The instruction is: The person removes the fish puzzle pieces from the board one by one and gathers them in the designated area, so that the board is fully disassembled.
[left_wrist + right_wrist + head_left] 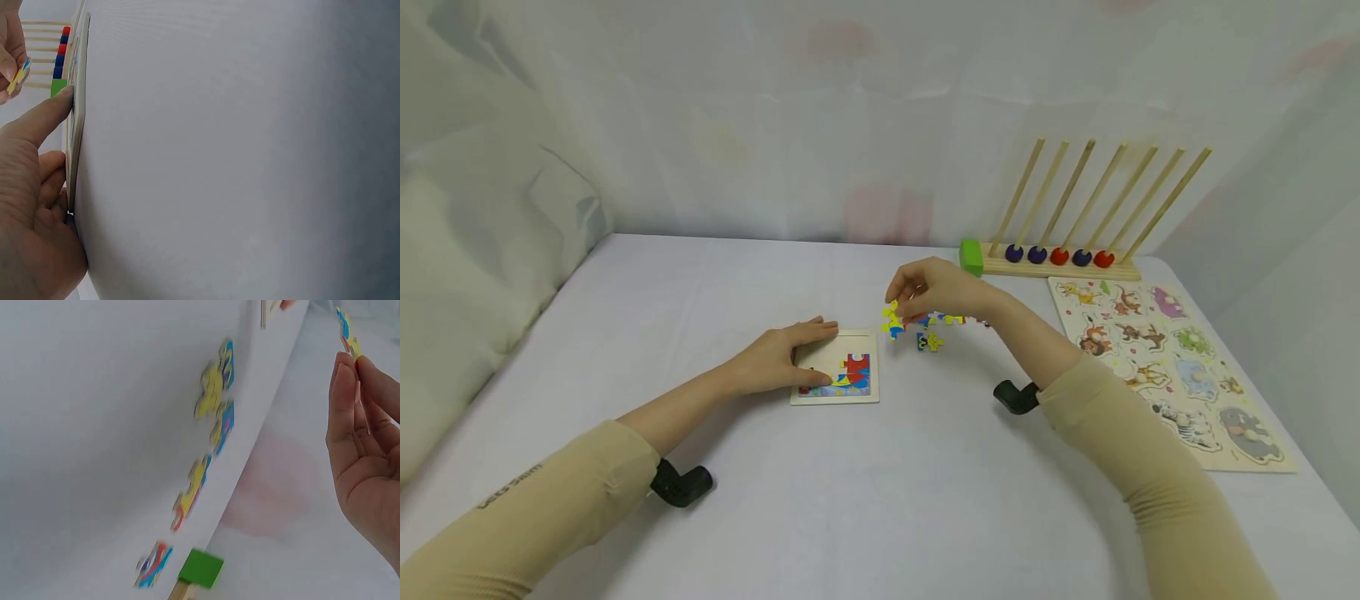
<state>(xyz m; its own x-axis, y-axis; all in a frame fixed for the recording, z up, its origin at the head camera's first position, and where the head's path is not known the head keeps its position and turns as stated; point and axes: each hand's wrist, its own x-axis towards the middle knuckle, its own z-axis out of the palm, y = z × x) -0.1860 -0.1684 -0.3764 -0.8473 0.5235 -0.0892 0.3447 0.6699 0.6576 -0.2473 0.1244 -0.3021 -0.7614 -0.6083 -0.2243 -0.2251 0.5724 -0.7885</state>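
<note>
In the head view my left hand [778, 360] rests on a small wooden puzzle board [839, 403], partly filled with red and blue pieces. Its thumb [47, 115] presses the board's face while the other fingers lie along the left and far sides. My right hand [942, 287] pinches a yellow and blue jigsaw piece [892, 321] between thumb and fingers, raised above the table to the right of the board. The same piece [349, 334] stands out past the fingertips in the right wrist view. Loose puzzle pieces [929, 342] lie beneath the right hand.
Behind the right arm stands a wooden peg rack [1060, 268] with red and blue beads, tall rods and a green end block [972, 257]. An animal puzzle board [1172, 375] lies at the right edge of the table. White cloth hangs behind.
</note>
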